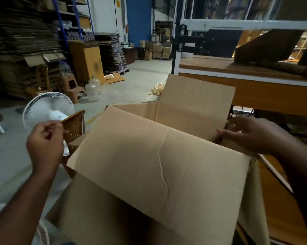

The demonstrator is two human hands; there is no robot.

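Observation:
A large brown cardboard box [158,165] stands open right in front of me. Its near flap is folded inward and lies slanted across the opening. The far flap [197,103] stands upright. My right hand [255,137] is at the box's right edge, thumb and fingers closed on the small side flap there. My left hand [45,144] hovers in the air left of the box, apart from it, with its fingers curled and nothing visible in them.
A white pedestal fan [43,108] and a brown woven chair [74,126] stand close on the left. A wooden shelf rack [255,92] runs along the right. Flattened cardboard stacks [16,41], plastic jars [91,91] and a stool [73,87] line the far left floor.

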